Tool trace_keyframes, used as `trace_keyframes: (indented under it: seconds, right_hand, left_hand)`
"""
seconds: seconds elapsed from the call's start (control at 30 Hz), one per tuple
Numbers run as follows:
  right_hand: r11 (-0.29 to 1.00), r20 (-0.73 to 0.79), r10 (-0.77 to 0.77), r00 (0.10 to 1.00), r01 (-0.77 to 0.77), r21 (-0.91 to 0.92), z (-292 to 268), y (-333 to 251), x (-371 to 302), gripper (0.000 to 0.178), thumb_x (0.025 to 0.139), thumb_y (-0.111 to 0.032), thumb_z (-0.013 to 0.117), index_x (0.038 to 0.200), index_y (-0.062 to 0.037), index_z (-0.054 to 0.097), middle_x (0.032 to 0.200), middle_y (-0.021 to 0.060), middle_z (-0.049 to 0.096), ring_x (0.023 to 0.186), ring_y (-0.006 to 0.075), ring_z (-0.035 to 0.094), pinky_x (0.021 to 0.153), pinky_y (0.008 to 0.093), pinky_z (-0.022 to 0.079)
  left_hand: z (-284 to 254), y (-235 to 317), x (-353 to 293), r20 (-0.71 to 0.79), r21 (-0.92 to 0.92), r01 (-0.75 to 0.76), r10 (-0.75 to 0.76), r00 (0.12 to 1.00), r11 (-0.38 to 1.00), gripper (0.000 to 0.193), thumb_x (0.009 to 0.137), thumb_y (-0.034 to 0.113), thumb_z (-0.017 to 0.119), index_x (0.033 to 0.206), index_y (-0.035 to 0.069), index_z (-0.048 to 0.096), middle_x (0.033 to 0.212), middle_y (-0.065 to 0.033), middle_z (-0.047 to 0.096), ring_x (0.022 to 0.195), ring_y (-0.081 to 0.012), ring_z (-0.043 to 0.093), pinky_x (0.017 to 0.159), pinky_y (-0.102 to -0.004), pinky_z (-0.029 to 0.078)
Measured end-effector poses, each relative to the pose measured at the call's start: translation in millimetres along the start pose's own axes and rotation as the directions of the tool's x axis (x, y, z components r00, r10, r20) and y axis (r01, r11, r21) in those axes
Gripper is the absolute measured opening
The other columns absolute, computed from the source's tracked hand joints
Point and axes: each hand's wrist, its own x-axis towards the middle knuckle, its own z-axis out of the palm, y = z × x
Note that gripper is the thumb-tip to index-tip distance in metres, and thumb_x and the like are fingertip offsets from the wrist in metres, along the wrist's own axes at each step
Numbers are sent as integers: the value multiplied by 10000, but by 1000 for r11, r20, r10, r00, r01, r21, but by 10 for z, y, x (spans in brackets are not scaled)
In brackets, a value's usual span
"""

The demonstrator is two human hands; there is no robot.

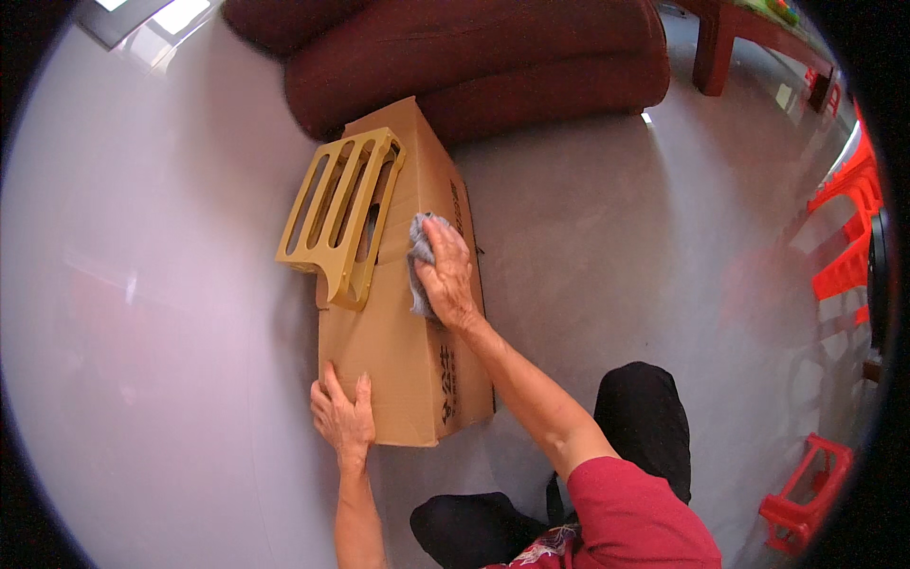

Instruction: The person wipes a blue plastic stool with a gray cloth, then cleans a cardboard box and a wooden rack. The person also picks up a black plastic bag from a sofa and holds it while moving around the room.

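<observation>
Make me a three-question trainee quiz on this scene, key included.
1. Which hand presses the grey cloth against the cardboard box?
2. True or false: the yellow slotted plastic frame rests on the box.
3. Fill in: just beyond the box's far end is a ____.

Key:
1. The right hand; the left hand is at the box's near end.
2. True.
3. Maroon sofa.

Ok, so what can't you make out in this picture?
All in the head view:
Cardboard box: inside hidden by its own walls.
Grey cloth: partly covered by the right hand.
Dark red sofa: cut off by the top edge.
Wooden table: cut off there too.
</observation>
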Motion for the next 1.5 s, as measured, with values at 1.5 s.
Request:
trace_keyframes:
  seconds: [1.5]
  right_hand:
    - [703,-92,680,727,-683,-199,142,1109,-1998,388,883,-208,424,1179,36,486,1043,216,571,1000,345,524,876,416,405]
  left_hand:
    - [24,154,-10,-26,-4,11,-11,1000,1000,708,796,621,507,1345,196,366,1284,-130,371,1190,-337,370,952,-500,312]
